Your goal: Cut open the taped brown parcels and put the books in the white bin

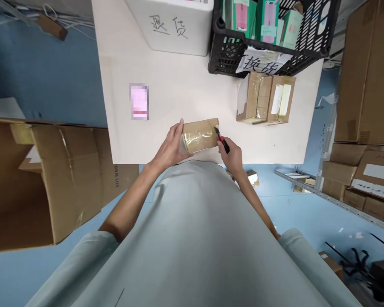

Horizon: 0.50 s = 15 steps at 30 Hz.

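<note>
A small cardboard box [200, 135] wrapped in shiny clear tape lies near the front edge of the white table [192, 91]. My left hand [174, 143] grips its left end, thumb and fingers on either side. In my right hand [232, 157] is a black and red utility knife [223, 140], its blade tip at the box's upper right end. Whether the blade has gone into the tape cannot be made out. Part of the box's left end is hidden by my left hand.
Two taped cardboard boxes [265, 99] stand at the right, before a black crate [227, 53] of green packages. A white bin [179, 30] is at the back. A blurred pink item [140, 102] lies left. A large open carton [73, 170] stands beside the table, and shelves with cartons [365, 170] are right.
</note>
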{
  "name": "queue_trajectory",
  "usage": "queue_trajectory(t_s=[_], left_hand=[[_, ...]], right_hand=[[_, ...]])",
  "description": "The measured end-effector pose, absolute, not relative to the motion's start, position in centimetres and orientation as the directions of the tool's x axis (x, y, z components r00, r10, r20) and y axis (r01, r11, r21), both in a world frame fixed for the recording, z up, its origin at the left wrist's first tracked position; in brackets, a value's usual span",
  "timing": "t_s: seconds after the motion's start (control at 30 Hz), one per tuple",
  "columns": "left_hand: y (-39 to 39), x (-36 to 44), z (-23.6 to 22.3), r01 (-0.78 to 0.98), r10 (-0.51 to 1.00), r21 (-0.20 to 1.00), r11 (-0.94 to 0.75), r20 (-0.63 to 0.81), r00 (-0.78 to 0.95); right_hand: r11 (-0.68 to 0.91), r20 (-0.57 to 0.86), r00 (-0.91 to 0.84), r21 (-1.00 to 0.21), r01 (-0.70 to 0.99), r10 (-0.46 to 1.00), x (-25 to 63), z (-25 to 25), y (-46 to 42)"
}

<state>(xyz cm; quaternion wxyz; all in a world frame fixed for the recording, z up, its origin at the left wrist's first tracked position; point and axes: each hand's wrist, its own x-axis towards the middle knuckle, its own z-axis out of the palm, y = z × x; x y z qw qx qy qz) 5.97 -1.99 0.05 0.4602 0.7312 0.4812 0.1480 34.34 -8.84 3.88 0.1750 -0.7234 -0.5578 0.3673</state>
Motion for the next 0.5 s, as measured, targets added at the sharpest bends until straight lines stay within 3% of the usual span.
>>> queue_trajectory(t_s=[0.37, 0.5], left_hand=[[2.5, 3.0, -0.7, 0.35, 0.893, 0.925, 0.149, -0.277, 0.353], [4.2, 2.9, -1.2, 0.311, 0.871, 0.934, 0.178, -0.297, 0.393]], right_hand=[[-0.339, -0.339, 0.204, -0.407, 0.848, 0.919, 28.5, 6.6, -8.6], [-0.317, -0.377, 0.163, -0.394, 0.863, 0.912, 26.0, 8.5, -9.1]])
